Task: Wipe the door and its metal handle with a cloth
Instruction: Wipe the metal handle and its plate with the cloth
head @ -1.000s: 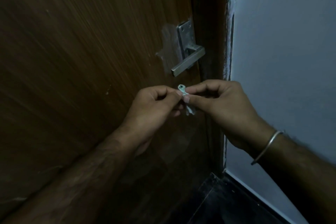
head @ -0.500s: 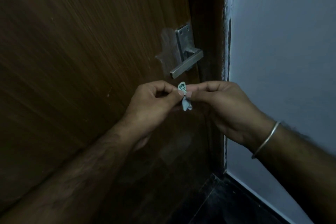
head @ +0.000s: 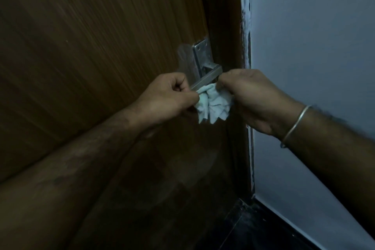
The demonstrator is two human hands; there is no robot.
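No readable text, label, brand, number or sign shows anywhere.

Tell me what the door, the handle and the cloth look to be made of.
Door: wood or wood-look laminate, brown with fine straight grain lines, low sheen; which one I cannot tell.
Handle: metal, likely brushed steel, grey and dull-shiny with square edges and a screwed plate.
Cloth: soft woven fabric, pale, crumpling in folds between the left hand and right hand.
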